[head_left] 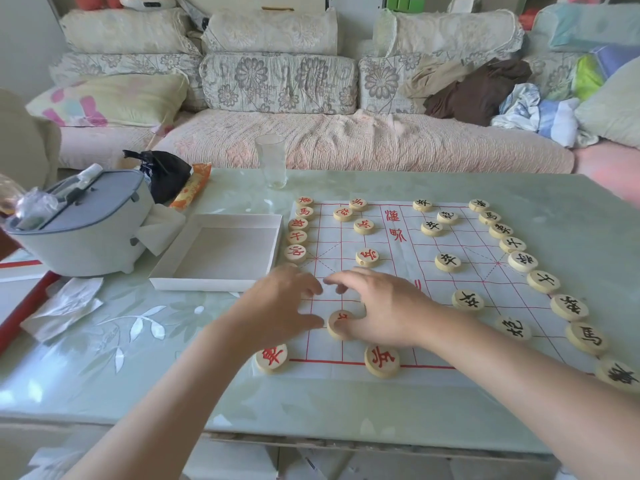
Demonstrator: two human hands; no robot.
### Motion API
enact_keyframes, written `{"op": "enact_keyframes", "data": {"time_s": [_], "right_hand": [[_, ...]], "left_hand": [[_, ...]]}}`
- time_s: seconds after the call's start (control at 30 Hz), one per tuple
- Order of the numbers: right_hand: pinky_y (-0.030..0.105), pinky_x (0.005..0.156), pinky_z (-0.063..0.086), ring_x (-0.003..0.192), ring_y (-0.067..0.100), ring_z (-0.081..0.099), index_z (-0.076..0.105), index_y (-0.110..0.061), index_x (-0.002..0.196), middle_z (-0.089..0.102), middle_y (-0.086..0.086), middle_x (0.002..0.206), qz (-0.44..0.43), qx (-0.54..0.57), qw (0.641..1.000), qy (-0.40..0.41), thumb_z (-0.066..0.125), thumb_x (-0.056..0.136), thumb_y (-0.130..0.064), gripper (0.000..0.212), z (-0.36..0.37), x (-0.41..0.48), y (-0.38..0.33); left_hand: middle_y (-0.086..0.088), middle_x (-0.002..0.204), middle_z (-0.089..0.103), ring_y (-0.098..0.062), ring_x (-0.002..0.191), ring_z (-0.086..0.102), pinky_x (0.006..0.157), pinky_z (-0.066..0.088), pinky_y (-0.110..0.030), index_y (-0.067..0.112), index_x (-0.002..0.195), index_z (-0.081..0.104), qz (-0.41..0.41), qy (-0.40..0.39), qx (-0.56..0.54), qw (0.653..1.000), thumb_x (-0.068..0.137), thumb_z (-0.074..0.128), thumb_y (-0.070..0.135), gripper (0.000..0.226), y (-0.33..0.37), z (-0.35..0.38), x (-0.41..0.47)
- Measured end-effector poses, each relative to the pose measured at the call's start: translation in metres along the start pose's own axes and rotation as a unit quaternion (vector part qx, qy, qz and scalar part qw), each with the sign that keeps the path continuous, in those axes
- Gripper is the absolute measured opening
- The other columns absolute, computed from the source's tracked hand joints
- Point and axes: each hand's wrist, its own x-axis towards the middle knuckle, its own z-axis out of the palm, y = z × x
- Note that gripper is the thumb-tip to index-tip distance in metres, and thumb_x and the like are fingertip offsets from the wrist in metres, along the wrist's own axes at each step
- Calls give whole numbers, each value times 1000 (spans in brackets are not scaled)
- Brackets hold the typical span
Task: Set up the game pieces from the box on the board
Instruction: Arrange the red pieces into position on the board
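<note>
i'm watching the red piece (337, 323) sitting between both thumbs by the board (325, 348) near edge; right hand (384, 306) thumb touching it, fingers loose; left hand (280, 306) loosely curled, empty.

Visible body parts: two hands and two forearms. The left hand (280, 306) and right hand (381, 306) are bare, with rounded knuckles and short fingers. The left forearm (166, 393) and right forearm (519, 368) are bare along their full visible length, to the lower frame edge. The wrists are also bare.
</note>
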Motion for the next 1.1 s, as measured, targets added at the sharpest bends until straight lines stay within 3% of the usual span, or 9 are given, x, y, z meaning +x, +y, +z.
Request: {"op": "enact_keyframes", "data": {"time_s": [0.17,0.3,0.4,0.5,0.6,0.7,0.8,0.9,1.1], "right_hand": [[24,75,35,83,1,46,62,-38,113,58,-19,117,-69,-9,998,-2,64,87,-29,28,5,0,-36],[26,78,38,106,7,56,63,-38,117,64,-18,119,-96,-28,994,-35,62,89,-26,31,22,1,-56],[29,85,45,107,12,59,63,-36,118,66,-16,117,-94,-36,994,-29,62,88,-27,31,32,2,-63],[31,87,48,102,12,60,62,-35,117,69,-15,110,-89,-32,995,-18,61,87,-26,31,40,0,-69],[27,81,47,91,4,58,63,-37,112,66,-19,101,-77,5,997,-9,63,87,-30,26,40,0,-70],[21,81,44,94,-1,56,63,-39,113,63,-22,107,-78,24,997,-11,67,86,-29,29,40,1,-70],[20,81,39,103,2,56,63,-38,117,61,-21,116,-83,14,996,-12,68,86,-34,32,44,1,-70],[26,82,45,98,4,56,62,-39,113,61,-19,107,-83,8,996,-17,68,84,-44,31,47,1,-72],[30,86,49,100,6,58,60,-37,117,62,-19,108,-64,6,998,-13,66,83,-51,37,49,1,-71]], "left_hand": [[18,91,54,0,77,51,63,36,-14,35,95,60,-60,-23,-1,998,73,75,47,29,-18,-20,-32],[18,91,54,-3,81,52,64,39,-22,36,91,54,-134,-48,52,988,60,68,72,50,-23,-18,-60],[17,93,54,-10,84,53,66,41,-28,35,91,48,-162,-56,80,982,52,63,82,63,-25,-6,-73],[15,92,58,-10,81,53,61,36,-25,33,91,51,-162,-30,57,985,58,65,76,56,-27,2,-81],[17,96,59,2,76,51,62,36,-11,37,102,59,-123,-35,-29,991,71,73,53,37,-34,0,-86],[18,103,57,0,79,52,65,37,-7,43,117,58,-89,-53,-73,992,78,74,33,43,-39,-4,-89],[20,101,55,2,82,49,66,36,-12,42,114,54,-109,-31,-62,992,70,75,52,49,-36,-3,-89],[20,98,56,0,82,51,65,39,-21,39,104,51,-135,-27,-38,990,59,74,67,58,-32,-2,-85],[23,101,59,-1,85,56,69,43,-16,43,104,51,-112,-59,-84,988,72,79,43,43,-43,-12,-83]]}}
